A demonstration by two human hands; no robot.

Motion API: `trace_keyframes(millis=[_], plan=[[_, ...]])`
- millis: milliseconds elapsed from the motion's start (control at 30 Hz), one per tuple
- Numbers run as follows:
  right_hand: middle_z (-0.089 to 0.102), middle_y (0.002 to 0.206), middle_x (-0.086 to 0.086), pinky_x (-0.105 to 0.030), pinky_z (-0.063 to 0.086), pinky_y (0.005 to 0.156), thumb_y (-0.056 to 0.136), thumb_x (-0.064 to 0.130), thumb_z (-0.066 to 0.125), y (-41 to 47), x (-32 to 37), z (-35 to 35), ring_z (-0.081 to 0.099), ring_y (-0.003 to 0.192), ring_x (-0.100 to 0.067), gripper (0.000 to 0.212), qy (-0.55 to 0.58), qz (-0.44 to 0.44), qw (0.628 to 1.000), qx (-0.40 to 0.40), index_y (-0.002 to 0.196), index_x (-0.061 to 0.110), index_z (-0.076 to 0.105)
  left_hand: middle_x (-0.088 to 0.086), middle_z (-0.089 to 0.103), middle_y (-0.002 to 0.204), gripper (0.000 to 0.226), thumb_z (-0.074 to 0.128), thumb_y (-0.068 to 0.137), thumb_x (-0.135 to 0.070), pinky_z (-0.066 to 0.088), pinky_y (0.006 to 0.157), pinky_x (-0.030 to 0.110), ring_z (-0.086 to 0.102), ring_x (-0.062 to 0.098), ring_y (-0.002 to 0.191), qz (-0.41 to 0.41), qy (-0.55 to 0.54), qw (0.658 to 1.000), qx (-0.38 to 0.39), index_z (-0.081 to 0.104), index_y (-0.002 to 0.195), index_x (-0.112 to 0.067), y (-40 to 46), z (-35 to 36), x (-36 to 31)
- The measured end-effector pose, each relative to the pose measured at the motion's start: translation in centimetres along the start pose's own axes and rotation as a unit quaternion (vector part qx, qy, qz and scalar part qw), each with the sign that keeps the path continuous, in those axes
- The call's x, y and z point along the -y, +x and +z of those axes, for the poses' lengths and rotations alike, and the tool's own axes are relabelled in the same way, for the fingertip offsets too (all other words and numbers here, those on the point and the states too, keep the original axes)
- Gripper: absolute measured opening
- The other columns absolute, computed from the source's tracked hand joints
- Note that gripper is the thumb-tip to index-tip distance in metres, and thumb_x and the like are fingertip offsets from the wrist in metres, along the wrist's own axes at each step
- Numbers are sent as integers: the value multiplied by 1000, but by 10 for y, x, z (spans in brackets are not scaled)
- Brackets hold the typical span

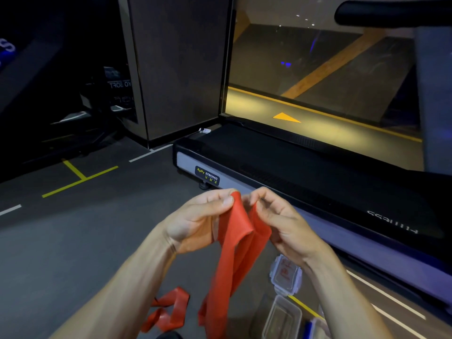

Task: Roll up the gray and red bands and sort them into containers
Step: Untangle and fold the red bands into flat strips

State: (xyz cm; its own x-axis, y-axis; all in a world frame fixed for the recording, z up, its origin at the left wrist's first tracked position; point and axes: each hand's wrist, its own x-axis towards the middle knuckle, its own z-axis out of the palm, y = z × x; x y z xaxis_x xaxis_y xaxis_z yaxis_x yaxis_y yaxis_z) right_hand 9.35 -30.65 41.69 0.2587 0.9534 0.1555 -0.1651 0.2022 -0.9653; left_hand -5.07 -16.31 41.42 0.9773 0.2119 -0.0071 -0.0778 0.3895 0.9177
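- Just in front of the treadmill point(305, 167), both hands are raised above the floor point(73, 241), pinching the top end of a red band point(234, 241) that hangs down between the forearms.
- Left hand point(195, 223): its grip is clamped on the band's top edge, thumb pressed against forefinger, apparently to anchor the end so a roll can begin.
- Right hand point(276, 221): fingers curled and closed on the neighbouring fold of the same band, close beside the left hand; the short gap between the two hands suits turning the end over on itself.
- The band's long tail drops out of view at the bottom edge, so no roll looks formed yet.
- Nearer the person than the treadmill, a second red band point(168, 309) lies loose on the floor, unrolled.
- Beside the treadmill's near edge lie a clear lid point(285, 275) and an open clear container point(281, 319), likely kept within reach for sorting.
- No gray band can be made out.
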Motion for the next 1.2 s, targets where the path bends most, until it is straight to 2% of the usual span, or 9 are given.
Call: trace_keyframes(millis=[67, 133, 300, 433, 500, 567, 733, 867, 1200], plan=[[67, 125, -14, -26, 50, 76, 101, 18, 52, -2, 5, 0, 58, 91, -28, 5, 43, -8, 999, 2, 99, 14, 53, 16, 62, 91, 58, 69, 87, -25, 53, 67, 25, 67, 15, 72, 3, 10, 1000, 27, 50, 124, 15, 1, -1, 0], [66, 132, -16, -29, 52, 79, 103, 16, 47, -2, 10, 2, 66, 105, -22, 6, 49, -15, 999, 12, 100, 12, 50, 17, 55, 90, 42, 74, 88, -31, 49, 68, 24, 58, 16, 72, 6, 33, 996, 84, 57, 99, 6, 2, -3, 1], [67, 134, -10, -37, 54, 98, 102, 17, 55, 1, 9, 7, 63, 125, -31, 12, -122, -28, 992, 6, 102, 4, 55, -6, 60, 73, 17, 60, 96, -16, 45, 62, 17, 55, 6, 64, 12, 117, 992, 48, 59, 83, -6, 6, -3, 2], [71, 119, -10, -37, 54, 93, 102, 15, 59, 0, 9, 2, 66, 112, -32, 9, -210, -45, 977, -11, 102, 7, 61, -13, 56, 65, 18, 55, 101, -5, 42, 60, 12, 52, -1, 60, 23, 181, 982, 45, 56, 84, 2, 5, -2, -1], [68, 104, -17, -41, 52, 88, 102, 17, 60, -1, 9, -1, 64, 96, -32, 6, -271, -47, 961, -11, 102, 12, 64, -4, 46, 62, 20, 63, 98, -15, 39, 59, 14, 45, 3, 58, 27, 193, 980, 37, 62, 80, -6, 5, -4, -2], [65, 92, -19, -33, 49, 81, 103, 15, 60, -2, 10, -5, 60, 83, -22, 6, -290, -49, 956, -3, 101, 12, 64, -1, 48, 64, 16, 66, 95, -22, 40, 61, 17, 45, 6, 60, 19, 208, 977, 36, 68, 84, -10, 6, -8, -2], [58, 80, 4, -17, 45, 69, 97, 16, 60, -1, 16, -6, 52, 72, -7, 7, -144, -71, 986, -46, 97, 9, 60, -6, 58, 72, 22, 55, 103, -21, 40, 61, 16, 50, 4, 64, -26, 268, 960, 75, 64, 90, -6, 3, -12, -2], [53, 82, -8, -22, 45, 61, 93, 22, 66, -4, 24, -11, 49, 67, -12, 6, -2, -66, 994, -93, 94, 18, 63, 4, 52, 72, 27, 59, 101, -25, 35, 61, 22, 44, 10, 67, -23, 310, 949, 61, 62, 80, -8, 5, -18, 4], [55, 78, -4, -21, 48, 57, 93, 21, 59, -8, 30, -10, 53, 61, -10, 5, 39, -65, 989, -124, 91, 19, 63, 3, 74, 79, 10, 72, 91, -13, 49, 68, 19, 65, 8, 70, 5, 284, 958, 30, 70, 83, -17, 14, -14, 8]])
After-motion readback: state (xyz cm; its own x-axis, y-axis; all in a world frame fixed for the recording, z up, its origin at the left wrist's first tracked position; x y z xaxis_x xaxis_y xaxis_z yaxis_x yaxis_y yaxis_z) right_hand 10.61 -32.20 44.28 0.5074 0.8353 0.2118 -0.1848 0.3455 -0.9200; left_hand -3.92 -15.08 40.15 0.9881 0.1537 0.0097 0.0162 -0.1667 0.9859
